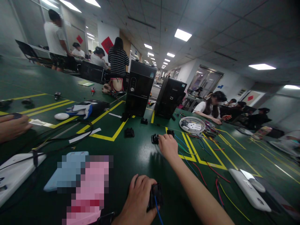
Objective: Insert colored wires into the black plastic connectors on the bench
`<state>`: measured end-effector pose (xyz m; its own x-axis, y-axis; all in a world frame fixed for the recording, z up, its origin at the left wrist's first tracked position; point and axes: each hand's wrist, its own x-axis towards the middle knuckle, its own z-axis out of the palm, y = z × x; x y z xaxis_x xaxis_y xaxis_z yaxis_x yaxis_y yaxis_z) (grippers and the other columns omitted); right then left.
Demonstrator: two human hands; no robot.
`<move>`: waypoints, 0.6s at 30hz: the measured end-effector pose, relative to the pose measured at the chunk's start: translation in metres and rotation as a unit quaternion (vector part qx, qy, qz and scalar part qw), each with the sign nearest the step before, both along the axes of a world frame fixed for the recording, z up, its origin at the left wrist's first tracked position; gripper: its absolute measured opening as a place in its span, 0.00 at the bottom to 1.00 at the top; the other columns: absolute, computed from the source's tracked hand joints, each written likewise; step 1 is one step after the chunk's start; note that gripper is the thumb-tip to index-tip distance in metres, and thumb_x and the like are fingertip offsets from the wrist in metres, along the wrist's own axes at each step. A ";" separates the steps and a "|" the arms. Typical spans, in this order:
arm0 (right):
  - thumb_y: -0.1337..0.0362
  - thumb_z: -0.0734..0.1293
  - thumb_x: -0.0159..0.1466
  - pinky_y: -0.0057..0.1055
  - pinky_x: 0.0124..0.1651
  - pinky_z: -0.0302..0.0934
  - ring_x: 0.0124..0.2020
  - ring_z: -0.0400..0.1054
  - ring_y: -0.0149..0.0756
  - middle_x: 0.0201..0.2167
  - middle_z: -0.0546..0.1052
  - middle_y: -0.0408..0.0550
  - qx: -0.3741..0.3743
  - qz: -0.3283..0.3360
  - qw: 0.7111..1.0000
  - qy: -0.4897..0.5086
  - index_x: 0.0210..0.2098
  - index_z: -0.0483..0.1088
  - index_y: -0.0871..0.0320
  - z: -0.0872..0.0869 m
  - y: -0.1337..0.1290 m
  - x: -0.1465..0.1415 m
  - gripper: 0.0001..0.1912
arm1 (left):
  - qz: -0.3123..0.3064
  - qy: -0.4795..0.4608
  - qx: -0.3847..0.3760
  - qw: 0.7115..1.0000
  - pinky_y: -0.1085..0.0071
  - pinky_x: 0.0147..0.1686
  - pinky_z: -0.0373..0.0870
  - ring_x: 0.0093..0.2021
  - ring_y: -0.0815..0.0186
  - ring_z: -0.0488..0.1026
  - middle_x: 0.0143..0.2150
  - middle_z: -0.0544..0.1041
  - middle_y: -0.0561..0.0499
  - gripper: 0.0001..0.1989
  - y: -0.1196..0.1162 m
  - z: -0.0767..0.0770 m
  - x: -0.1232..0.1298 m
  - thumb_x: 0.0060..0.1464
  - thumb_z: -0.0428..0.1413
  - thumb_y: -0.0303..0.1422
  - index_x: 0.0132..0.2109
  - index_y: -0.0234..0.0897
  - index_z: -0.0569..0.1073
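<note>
While your left hand [138, 200] sits low at the near edge of the view, what does it hold?

You are gripping a black connector [156, 195] with a blue wire [157, 213] running down from it. Your left fingers [142, 184] curl closed around its side, so it sits firmly inside your hand.

And your right hand [167, 147]? It is stretched out over the green bench [138, 159], isn't it?

Yes, you have it reaching forward. A small black plug [154, 139] lies just beside your fingertips [161, 137], and a second plug [170, 132] sits just past your knuckles. Your right fingers look bunched together, but the back of your hand hides them, so I cannot tell whether you are pinching either plug.

What lies around you?

Red, blue and green wires [199, 147] trail across the bench to your right, near a white fan guard [192, 125]. Two more black plugs [129, 132] rest on the bench ahead of you, toward two black PC towers [139, 88]. That hand [14, 125] at the far left edge belongs to someone else.
</note>
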<state>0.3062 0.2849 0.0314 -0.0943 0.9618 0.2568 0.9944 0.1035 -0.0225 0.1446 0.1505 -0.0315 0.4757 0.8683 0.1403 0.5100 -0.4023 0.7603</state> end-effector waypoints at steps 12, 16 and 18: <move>0.58 0.62 0.64 0.23 0.22 0.55 0.19 0.66 0.29 0.19 0.70 0.38 -0.167 0.087 0.923 0.335 0.26 0.61 0.56 -0.029 -0.153 0.033 0.12 | -0.005 0.003 0.082 0.997 0.44 0.58 0.51 0.51 0.54 0.66 0.48 0.71 0.48 0.25 0.002 -0.014 0.000 0.42 0.57 0.25 0.50 0.41 0.65; 0.51 0.64 0.62 0.23 0.22 0.56 0.18 0.66 0.29 0.19 0.72 0.40 -0.208 0.019 0.857 0.471 0.28 0.61 0.57 -0.025 -0.168 0.046 0.17 | 0.015 -0.014 0.101 0.995 0.46 0.57 0.53 0.50 0.55 0.66 0.47 0.71 0.49 0.25 -0.001 -0.016 0.000 0.44 0.56 0.23 0.50 0.42 0.64; 0.48 0.63 0.62 0.23 0.22 0.56 0.17 0.66 0.28 0.19 0.72 0.42 -0.223 0.019 0.835 0.503 0.29 0.62 0.58 -0.024 -0.172 0.046 0.19 | 0.027 -0.022 0.101 0.994 0.46 0.57 0.54 0.51 0.55 0.66 0.48 0.70 0.49 0.25 -0.002 -0.018 0.000 0.45 0.56 0.23 0.51 0.43 0.63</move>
<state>0.3522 0.1129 0.0073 -0.0793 0.9840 -0.1594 0.4458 -0.1080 -0.8886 0.1449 0.1486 -0.0496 0.4194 0.8442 0.3338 0.5030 -0.5222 0.6887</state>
